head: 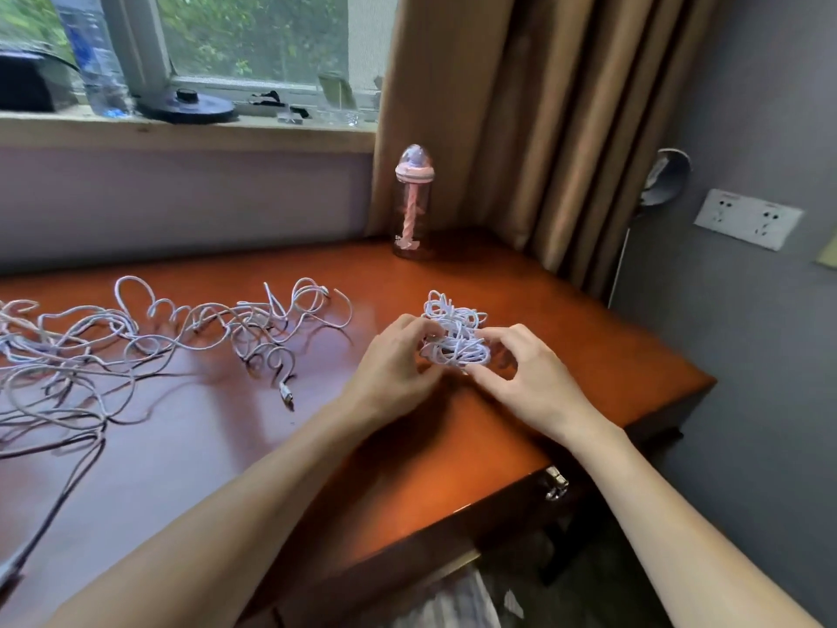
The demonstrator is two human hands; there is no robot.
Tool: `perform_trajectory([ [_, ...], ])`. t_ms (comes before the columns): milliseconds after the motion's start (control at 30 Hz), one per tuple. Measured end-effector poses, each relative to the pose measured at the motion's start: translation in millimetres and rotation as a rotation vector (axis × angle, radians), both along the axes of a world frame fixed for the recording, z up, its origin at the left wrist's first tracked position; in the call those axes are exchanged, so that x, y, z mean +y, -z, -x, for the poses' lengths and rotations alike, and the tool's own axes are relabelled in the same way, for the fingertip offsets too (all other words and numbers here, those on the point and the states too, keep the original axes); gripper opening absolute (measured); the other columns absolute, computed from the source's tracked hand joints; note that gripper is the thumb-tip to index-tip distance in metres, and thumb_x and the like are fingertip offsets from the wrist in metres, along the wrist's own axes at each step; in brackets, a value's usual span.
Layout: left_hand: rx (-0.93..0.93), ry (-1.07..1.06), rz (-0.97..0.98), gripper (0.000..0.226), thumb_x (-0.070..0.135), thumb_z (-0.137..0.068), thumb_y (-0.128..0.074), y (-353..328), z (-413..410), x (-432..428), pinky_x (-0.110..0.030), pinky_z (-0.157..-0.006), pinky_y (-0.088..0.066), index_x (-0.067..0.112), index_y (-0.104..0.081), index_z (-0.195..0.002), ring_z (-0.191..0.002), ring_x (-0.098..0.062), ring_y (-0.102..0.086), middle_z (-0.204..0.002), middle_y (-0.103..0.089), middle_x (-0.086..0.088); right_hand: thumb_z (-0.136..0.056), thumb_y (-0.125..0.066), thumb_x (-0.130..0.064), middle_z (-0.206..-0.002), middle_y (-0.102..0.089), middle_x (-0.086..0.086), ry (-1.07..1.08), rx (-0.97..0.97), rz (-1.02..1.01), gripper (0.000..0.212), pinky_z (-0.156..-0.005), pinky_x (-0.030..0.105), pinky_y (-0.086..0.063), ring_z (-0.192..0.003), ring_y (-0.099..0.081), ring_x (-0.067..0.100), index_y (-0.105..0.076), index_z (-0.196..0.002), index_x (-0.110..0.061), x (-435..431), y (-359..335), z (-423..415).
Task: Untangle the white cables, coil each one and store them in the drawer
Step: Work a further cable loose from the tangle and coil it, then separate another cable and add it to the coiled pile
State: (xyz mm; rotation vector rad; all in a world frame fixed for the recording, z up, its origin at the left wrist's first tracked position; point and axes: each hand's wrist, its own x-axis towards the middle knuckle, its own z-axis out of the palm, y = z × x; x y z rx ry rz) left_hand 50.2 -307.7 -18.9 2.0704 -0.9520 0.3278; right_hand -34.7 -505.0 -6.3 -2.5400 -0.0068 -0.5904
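A small bundle of white cable (455, 330) sits on the orange-brown desk (317, 446) near its right end. My left hand (398, 355) pinches the bundle's left side with curled fingers. My right hand (521, 369) holds its right and lower side between thumb and fingers. A large loose tangle of white cables (136, 346) sprawls over the left half of the desk, one plug end (286, 395) lying toward the middle. A metal drawer handle (556, 481) shows under the desk's right front edge; the drawer front itself is mostly hidden.
A pink transparent bottle (413, 206) stands at the desk's back right by the tan curtain (521, 129). The windowsill (181, 124) above carries a water bottle, a dark round lid and small items. A wall socket (747, 218) is on the grey wall at right.
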Motion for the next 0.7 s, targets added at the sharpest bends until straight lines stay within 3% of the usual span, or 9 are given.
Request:
perform_trajectory([
  [100, 0.030, -0.009, -0.015, 0.041, 0.035, -0.079, -0.071, 3.4, -1.8, -0.9, -0.042, -0.085, -0.053, 0.016, -0.065, -0.114, -0.091, -0.018, -0.062, -0.111, -0.058, 0.000, -0.087, -0.071, -0.047, -0.105, -0.056, -0.013, 0.019, 0.019, 0.025, 0.046, -0.092, 0.039, -0.051, -0.100, -0.058, 0.012, -0.060, -0.131, -0.036, 0.0, 5.3, -2.8],
  [267, 0.039, -0.053, -0.077, 0.048, 0.039, -0.076, -0.067, 4.8, -0.5, 1.0, -0.046, -0.092, -0.051, 0.024, -0.059, -0.121, -0.106, -0.020, -0.061, -0.118, -0.057, 0.003, -0.089, -0.068, -0.052, -0.109, -0.053, -0.016, 0.041, 0.045, 0.026, 0.051, -0.091, 0.031, -0.047, -0.101, -0.054, 0.006, -0.056, -0.136, -0.034, 3.4, 5.8, -3.2],
  [533, -0.052, -0.063, -0.164, 0.056, 0.040, -0.079, -0.066, 0.1, 3.8, 20.7, -0.046, -0.098, -0.047, 0.023, -0.053, -0.131, -0.118, -0.023, -0.053, -0.130, -0.054, 0.002, -0.092, -0.066, -0.047, -0.124, -0.050, -0.011, 0.021, 0.006, 0.108, 0.054, -0.105, 0.031, -0.038, -0.119, -0.041, 0.011, -0.054, -0.141, -0.028, 16.2, -11.0, 6.4],
  [700, -0.151, -0.110, -0.204, 0.053, 0.034, -0.081, -0.069, -8.7, 9.7, 48.1, -0.043, -0.098, -0.045, 0.021, -0.056, -0.130, -0.121, -0.026, -0.053, -0.132, -0.056, 0.001, -0.093, -0.066, -0.042, -0.124, -0.053, -0.010, -0.046, -0.037, 0.134, 0.046, -0.106, 0.036, -0.039, -0.119, -0.045, 0.012, -0.058, -0.136, -0.029, 39.2, -26.7, 3.6],
])
